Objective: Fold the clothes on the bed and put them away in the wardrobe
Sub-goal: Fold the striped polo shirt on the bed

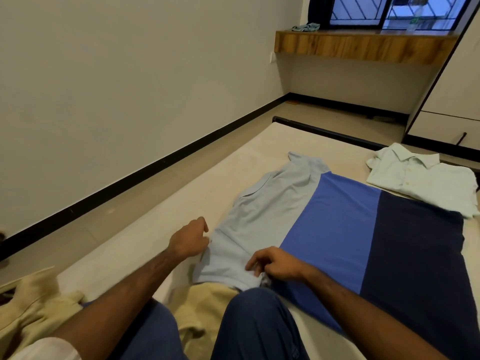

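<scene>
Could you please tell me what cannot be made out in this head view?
- Left hand fingers: motion-blurred, grip on the striped shirt unclear.
- Beige garment: blurred, cut off by the left edge.
- Wardrobe: cut off by the right edge.
- Cloth on the sill: too small.

We see a colour-blocked shirt (337, 229) in three bands: pale blue, mid blue, then navy. Beyond it lies a folded mint-white shirt (420, 178). The bed (207, 178) is beige. A crumpled garment (39, 307) nearest us looks cream or pale yellow, though it is blurred. The trousers (254, 326) are dark blue, the window ledge (363, 45) brown wood-grain, the skirting (130, 175) black.
</scene>
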Demonstrator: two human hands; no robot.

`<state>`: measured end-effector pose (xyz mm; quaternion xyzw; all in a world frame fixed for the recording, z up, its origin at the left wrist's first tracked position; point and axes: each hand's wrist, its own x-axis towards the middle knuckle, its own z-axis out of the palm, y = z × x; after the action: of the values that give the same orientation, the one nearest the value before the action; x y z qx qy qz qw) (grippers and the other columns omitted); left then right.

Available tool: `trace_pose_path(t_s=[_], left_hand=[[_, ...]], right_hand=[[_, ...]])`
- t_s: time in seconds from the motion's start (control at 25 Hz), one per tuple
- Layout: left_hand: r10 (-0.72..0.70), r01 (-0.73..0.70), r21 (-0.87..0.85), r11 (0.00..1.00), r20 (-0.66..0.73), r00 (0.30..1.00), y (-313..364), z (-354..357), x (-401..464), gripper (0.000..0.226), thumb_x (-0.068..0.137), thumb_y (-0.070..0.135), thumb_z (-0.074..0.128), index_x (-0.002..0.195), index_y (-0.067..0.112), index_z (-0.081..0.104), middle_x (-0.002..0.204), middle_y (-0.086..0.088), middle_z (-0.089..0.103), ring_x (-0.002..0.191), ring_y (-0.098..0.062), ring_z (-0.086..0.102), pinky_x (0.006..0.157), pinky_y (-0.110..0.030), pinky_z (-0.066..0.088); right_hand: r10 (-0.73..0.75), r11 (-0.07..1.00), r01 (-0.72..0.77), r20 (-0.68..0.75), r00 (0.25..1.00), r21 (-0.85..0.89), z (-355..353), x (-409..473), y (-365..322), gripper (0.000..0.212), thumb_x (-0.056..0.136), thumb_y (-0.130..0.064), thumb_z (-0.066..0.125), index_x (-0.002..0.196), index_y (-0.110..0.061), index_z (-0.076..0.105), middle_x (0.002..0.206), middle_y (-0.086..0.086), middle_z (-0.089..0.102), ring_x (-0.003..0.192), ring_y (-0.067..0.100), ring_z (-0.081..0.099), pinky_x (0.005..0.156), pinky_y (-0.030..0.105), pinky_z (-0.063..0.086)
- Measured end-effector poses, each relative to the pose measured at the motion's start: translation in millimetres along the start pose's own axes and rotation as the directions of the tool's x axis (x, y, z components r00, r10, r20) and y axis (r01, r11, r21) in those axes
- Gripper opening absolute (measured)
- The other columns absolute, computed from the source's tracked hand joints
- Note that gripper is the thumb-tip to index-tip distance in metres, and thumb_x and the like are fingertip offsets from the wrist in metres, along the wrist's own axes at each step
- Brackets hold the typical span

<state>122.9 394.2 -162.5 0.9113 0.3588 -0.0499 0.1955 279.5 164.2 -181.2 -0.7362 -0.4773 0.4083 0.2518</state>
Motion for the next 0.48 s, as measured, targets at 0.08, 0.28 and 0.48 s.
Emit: trace_pose_path(t_s=[0.08, 0.28, 0.48], left_hand=[[0.19, -0.196, -0.028, 0.98, -0.139, 0.972, 20.4, -0.8, 28.0, 0.022, 0.092, 0.025, 0.054, 0.113, 0.02, 0.052, 0.111, -0.001, 0.055, 0.099, -0.021, 0.057, 0.081, -0.038, 0.049], [0.42, -0.41, 0.09, 0.907, -0.192, 0.887, 112.7, 13.0, 110.7, 0.023, 0.092, 0.026, 0.053, 0.115, 0.025, 0.054, 0.123, 0.0, 0.05, 0.111, -0.023, 0.05, 0.092, -0.041, 0.041], [0.427, -0.456, -0.167, 0.874, -0.183, 0.885, 189.1, 16.5, 232.3, 0.044, 0.089, 0.038, 0.05, 0.129, 0.02, 0.052, 0.135, -0.004, 0.051, 0.124, -0.025, 0.05, 0.102, -0.043, 0.039]], right_hand=[[0.042, 0.987, -0.055, 0.092, 0.995, 0.149, -16.7, 4.4, 1.5, 0.051, 0.083, 0.017, 0.04, 0.121, -0.004, 0.066, 0.095, 0.008, 0.072, 0.083, 0.016, 0.068, 0.07, 0.024, 0.055], [0.083, 0.996, -0.089, -0.408, 0.909, 0.007, -93.7, 30.5, 47.7, 0.035, 0.096, -0.003, 0.054, 0.128, -0.012, 0.063, 0.126, 0.008, 0.062, 0.114, 0.02, 0.06, 0.096, 0.029, 0.051], [0.117, 0.923, -0.296, -0.551, 0.826, -0.247, -196.3, 79.6, 130.5, 0.045, 0.092, -0.011, 0.055, 0.135, -0.02, 0.056, 0.138, 0.005, 0.049, 0.13, 0.027, 0.044, 0.106, 0.04, 0.04]])
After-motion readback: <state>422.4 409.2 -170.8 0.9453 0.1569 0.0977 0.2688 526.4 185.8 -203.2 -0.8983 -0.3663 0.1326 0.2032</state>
